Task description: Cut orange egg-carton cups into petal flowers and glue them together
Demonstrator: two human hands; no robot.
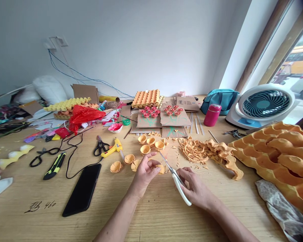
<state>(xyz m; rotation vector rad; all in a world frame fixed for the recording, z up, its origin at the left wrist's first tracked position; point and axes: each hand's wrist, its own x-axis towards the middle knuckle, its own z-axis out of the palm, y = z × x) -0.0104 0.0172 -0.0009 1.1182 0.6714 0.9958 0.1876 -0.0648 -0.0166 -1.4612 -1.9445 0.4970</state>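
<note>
My left hand [145, 172] pinches a small orange egg-carton cup piece [162, 169] just above the wooden table [151, 215]. In my right hand [195, 190] are white-handled scissors [175, 178], blades open and pointing up-left at the piece. Several cut orange cups [151, 144] lie just beyond my hands, and two or three more [123, 163] sit to the left. A heap of orange trimmings [194, 150] and torn carton [224, 156] lies to the right of the scissors.
A black phone [82, 189], yellow glue gun [113, 148], black scissors [100, 146] and a utility knife [55, 165] lie at left. Orange egg tray [280, 151] at right, white fan [264, 104], red flask [212, 115], cardboard with red flowers [161, 116] behind.
</note>
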